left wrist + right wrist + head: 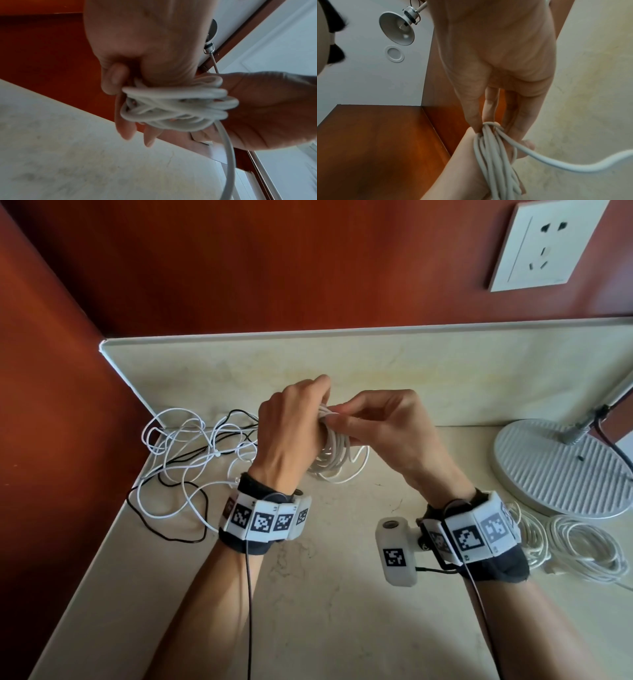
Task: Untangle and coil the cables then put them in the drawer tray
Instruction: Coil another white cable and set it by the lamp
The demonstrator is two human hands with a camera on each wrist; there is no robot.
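The main risk, as it looks from here, is that the white cable bundle (334, 446) springs open: the loops are gathered only by finger pressure, and if either grip slackens while the free end is being wound round, the turns could slide off and fall back into loose loops. A second risk is the trailing strand (556, 161) dragging across the table (342, 594) and snagging, or being pulled so tight that it kinks near the connector. The tangle of white and black cables (191, 460) lying on the table to the left is close by, and a swinging loop could catch in it

The left hand (291, 433) is closed round the bundle, fingers curled about the upper part of the loops, which hang down below the fist just above the table. The right hand (380, 426) meets it from the right, thumb and fingertips pinching the strand at the top of the bundle, so both hands touch the same cable and are pressed against each other. The tangle sits just left of the left wrist, untouched. Two coiled white cables (575, 546) lie on the table beside the right wrist, next to the lamp base (561, 467). No drawer tray shows in any view, so that placement is judged to be some way off
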